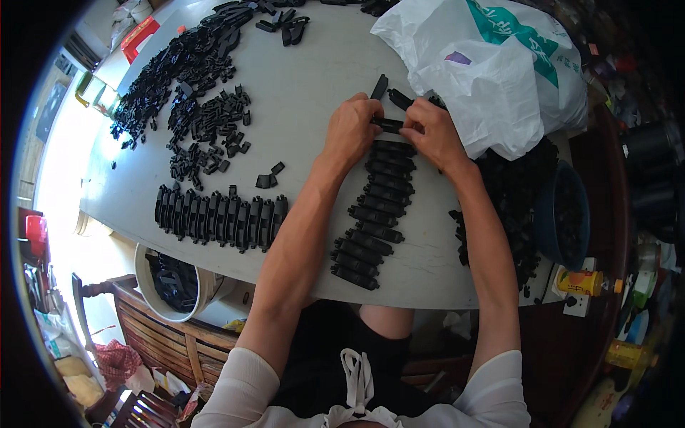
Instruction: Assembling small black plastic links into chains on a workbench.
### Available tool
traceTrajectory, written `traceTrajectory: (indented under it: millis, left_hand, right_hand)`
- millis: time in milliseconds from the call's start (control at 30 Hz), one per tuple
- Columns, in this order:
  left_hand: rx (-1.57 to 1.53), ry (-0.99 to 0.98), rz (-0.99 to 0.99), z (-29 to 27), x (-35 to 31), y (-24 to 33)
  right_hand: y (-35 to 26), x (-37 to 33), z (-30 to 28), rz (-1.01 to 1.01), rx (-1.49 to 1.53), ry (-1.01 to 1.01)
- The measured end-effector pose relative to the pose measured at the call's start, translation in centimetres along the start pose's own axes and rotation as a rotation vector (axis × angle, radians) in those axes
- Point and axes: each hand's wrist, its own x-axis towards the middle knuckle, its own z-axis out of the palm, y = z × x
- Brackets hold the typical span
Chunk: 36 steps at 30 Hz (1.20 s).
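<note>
Black and narrow, the part (389, 125) is held at the tabletop (300, 71), right of its middle and well in from the near edge. Its left end is pinched by the left hand (351, 127), with thumb and fingers brought nearly together; its right end is gripped in the same way by the right hand (432, 132). Whether the tabletop is touched by the part cannot be told.

From just below the hands, a column (375, 213) of similar black pieces is laid toward the near edge. Near that edge, further left, a row (221, 217) is set side by side. The left side of the tabletop is covered by a heap (207, 114) of small black pieces. Toward the far right corner, a white bag (499, 107) is placed. By the right edge, a dark pile (524, 175) is partly hidden by the right forearm, and a blue bowl (584, 225) is set beside it.
</note>
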Motion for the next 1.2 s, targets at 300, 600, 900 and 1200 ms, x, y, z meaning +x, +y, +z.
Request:
traceTrajectory:
  millis: [300,600,900,1200]
  left_hand:
    - [-0.046,-0.038,0.026,0.0,0.2,-0.7]
    - [-0.135,-0.006,0.083,-0.1,0.1,-1.1]
    - [-0.157,-0.01,0.069,0.5,-0.2,-1.7]
    - [-0.148,0.0,0.079,0.7,0.3,-1.6]
  right_hand:
    - [0.6,1.8,0.1,0.47,0.402,-0.253]
    - [-1.1,2.5,1.2,-0.068,-0.155,-0.1]
    - [-7.7,-5.4,-5.9,0.419,0.232,-0.119]
    - [-9.2,-17.7,-7.4,0.55,-0.144,-0.093]
